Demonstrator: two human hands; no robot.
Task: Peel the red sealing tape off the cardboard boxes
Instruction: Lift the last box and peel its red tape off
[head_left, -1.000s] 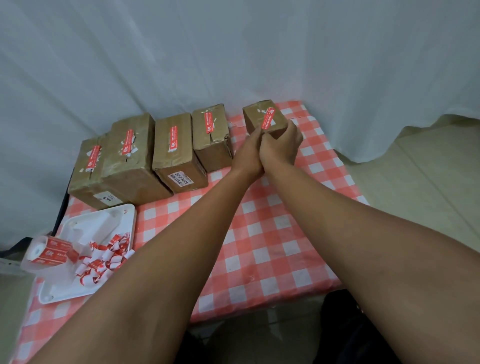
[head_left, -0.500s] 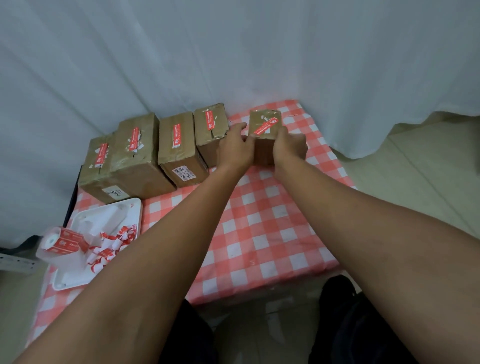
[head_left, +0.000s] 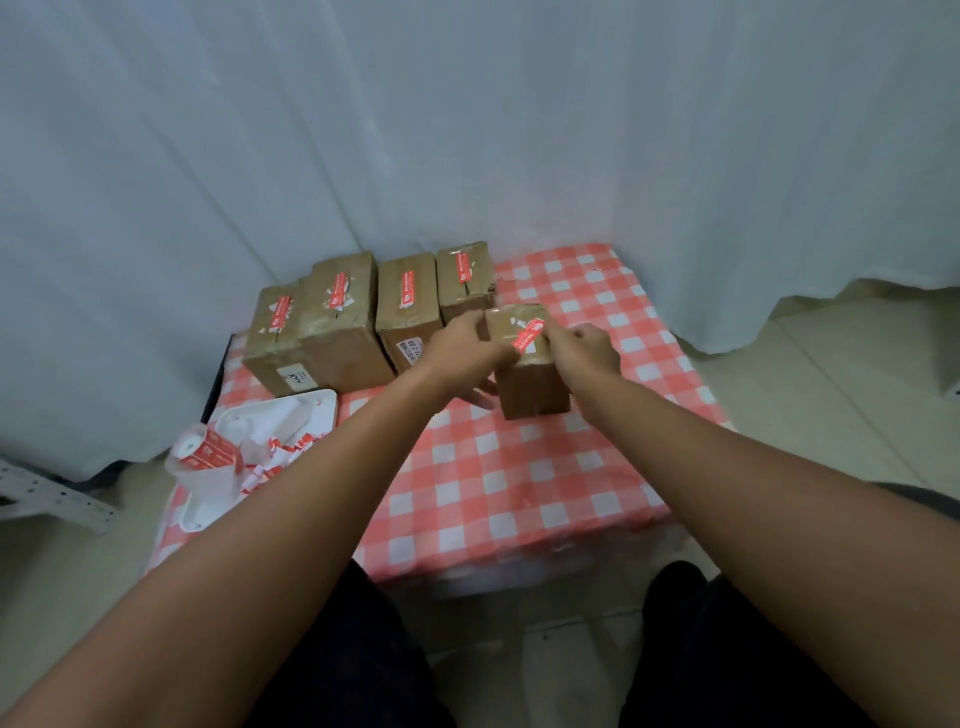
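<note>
A small cardboard box (head_left: 532, 382) stands on the checked tablecloth with a strip of red sealing tape (head_left: 526, 335) slanting across its top. My left hand (head_left: 465, 348) holds the box's left side, fingers reaching down beside it. My right hand (head_left: 587, 348) grips its right top edge, next to the tape. Behind, several more taped boxes stand in a row: a narrow one (head_left: 465, 283), a middle one (head_left: 408, 306), a large one (head_left: 343, 322) and a low one (head_left: 272, 338).
A white tray (head_left: 311, 415) at the left holds several peeled red tape scraps (head_left: 275, 457) and a roll of red tape (head_left: 208, 452). A white curtain (head_left: 467, 130) hangs right behind the table. The red-checked tablecloth (head_left: 519, 493) ends at a front edge near my knees.
Both hands have pulled the small box away from the back right corner toward me, and it now stands upright nearer the table's middle. My hands have parted to its two sides.
</note>
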